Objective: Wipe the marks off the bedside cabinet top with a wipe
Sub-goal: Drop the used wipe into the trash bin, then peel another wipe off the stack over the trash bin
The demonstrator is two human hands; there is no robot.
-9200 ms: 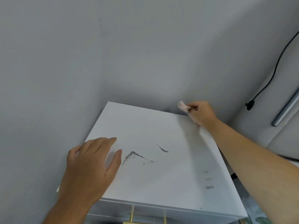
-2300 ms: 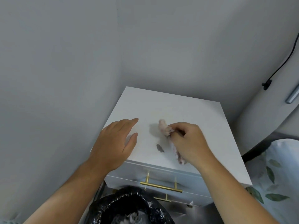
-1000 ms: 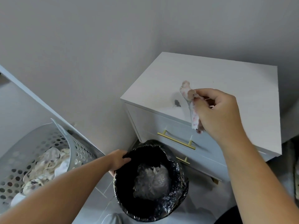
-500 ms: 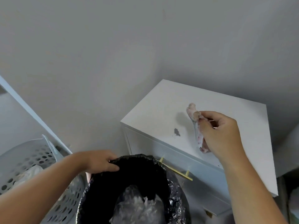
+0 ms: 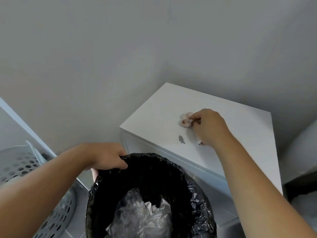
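The white bedside cabinet top (image 5: 240, 121) fills the right half of the view. One dark grey mark (image 5: 181, 139) sits near its front edge. My right hand (image 5: 208, 127) is closed on a crumpled, stained white wipe (image 5: 185, 120), pressed on the top just behind and right of the mark. My left hand (image 5: 106, 156) grips the rim of a bin lined with a black bag (image 5: 151, 194), held up close below the cabinet's front edge.
Crumpled clear plastic and paper (image 5: 142, 215) lie inside the bin. A grey perforated laundry basket (image 5: 25, 170) stands at the lower left. Grey walls meet in the corner behind the cabinet. A dark gap (image 5: 300, 184) shows at the right of the cabinet.
Most marks have been wiped away since the earliest frame. My left hand left the cabinet top, took the bin's rim and raised it. My right hand lowered the wipe back onto the top.
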